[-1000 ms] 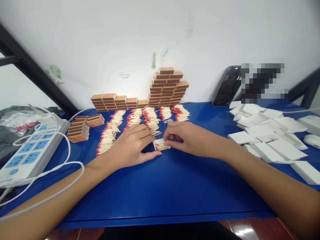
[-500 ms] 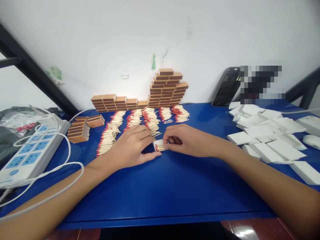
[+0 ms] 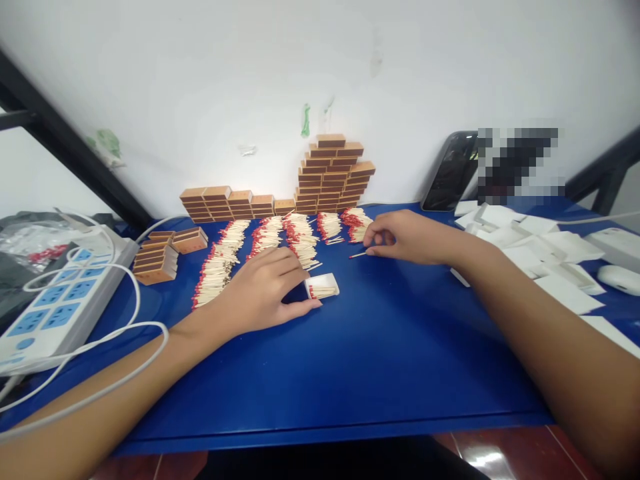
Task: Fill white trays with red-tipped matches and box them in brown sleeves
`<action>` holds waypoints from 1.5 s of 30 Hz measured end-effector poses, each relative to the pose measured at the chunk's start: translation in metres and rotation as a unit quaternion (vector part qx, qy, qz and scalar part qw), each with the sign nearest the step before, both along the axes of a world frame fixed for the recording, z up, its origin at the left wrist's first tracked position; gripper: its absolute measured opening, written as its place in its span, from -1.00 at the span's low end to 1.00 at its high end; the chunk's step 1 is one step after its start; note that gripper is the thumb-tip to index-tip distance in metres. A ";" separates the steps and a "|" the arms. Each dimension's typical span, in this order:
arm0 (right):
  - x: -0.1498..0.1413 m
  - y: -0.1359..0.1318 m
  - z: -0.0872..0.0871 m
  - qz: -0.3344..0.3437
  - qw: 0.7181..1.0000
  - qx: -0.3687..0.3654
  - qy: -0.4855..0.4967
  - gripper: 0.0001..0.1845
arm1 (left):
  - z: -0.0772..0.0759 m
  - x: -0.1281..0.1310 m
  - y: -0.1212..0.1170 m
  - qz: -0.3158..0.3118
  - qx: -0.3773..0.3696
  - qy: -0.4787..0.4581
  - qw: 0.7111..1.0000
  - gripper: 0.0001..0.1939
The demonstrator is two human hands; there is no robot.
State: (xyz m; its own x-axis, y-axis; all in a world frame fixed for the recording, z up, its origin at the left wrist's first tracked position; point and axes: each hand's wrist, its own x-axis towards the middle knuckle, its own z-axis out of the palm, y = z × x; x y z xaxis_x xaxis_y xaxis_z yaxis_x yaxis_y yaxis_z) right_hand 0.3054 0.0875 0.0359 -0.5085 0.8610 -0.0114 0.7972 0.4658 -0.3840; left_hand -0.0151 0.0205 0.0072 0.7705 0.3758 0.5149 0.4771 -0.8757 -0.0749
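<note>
Left hand (image 3: pixel 273 288): white tray (image 3: pixel 327 281) is gripped at one end, on the surface (image 3: pixel 370 373).
Right hand (image 3: pixel 395 237): match (image 3: pixel 359 255) is apparently pinched, bare end!
Match: light, stiff, snappable; best held mid-stick.
Tray: likely crushable, walls to be held lightly.

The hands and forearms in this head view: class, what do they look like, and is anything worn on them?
Both the left hand and right hand are bare, with no gloves, rings or watch visible. No sleeves show on the forearms. A loose white cable crosses the left forearm but isn't worn.
</note>
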 end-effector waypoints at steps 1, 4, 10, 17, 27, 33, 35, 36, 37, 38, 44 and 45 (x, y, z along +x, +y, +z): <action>0.000 0.001 -0.001 0.002 1.000 -0.021 0.008 -0.76 | 0.000 0.000 0.000 0.001 0.000 0.000 1.000 -0.65; -0.006 -0.001 -0.004 0.008 0.998 -0.056 0.024 -0.74 | -0.001 0.000 0.000 0.003 0.003 0.001 1.000 -0.64; -0.002 0.001 -0.006 0.003 0.997 -0.071 0.007 -0.75 | 0.000 0.000 -0.001 0.009 0.006 0.011 1.000 -0.63; 0.013 0.014 -0.007 -0.048 0.998 -0.032 0.007 -0.78 | 0.001 0.000 -0.002 0.011 -0.001 0.014 1.000 -0.63; 0.006 0.010 -0.008 -0.024 0.999 0.000 -0.032 -0.80 | 0.002 0.000 -0.001 0.005 0.000 0.012 1.000 -0.64; 0.009 0.007 -0.005 0.002 0.999 -0.014 -0.033 -0.78 | 0.001 0.000 -0.001 0.008 -0.009 0.013 1.000 -0.64; 0.009 0.008 -0.006 0.001 0.999 -0.022 -0.030 -0.78 | 0.001 0.000 -0.001 0.007 -0.009 0.014 1.000 -0.65; 0.008 0.008 -0.007 0.000 0.999 -0.023 -0.027 -0.78 | 0.001 0.000 -0.001 0.007 -0.007 0.013 1.000 -0.65; 0.008 0.008 -0.007 0.000 0.999 -0.023 -0.023 -0.77 | 0.001 0.000 -0.001 0.007 -0.005 0.013 1.000 -0.66; 0.007 0.008 -0.008 0.002 1.000 -0.022 -0.019 -0.77 | 0.001 0.000 -0.001 0.007 -0.003 0.013 1.000 -0.66; 0.005 0.005 -0.006 0.011 1.000 -0.006 -0.010 -0.68 | 0.002 0.000 -0.001 0.004 0.004 0.013 1.000 -0.64; 0.005 0.005 -0.005 0.000 1.000 -0.005 -0.012 -0.67 | 0.002 0.000 -0.001 0.005 0.006 0.013 1.000 -0.64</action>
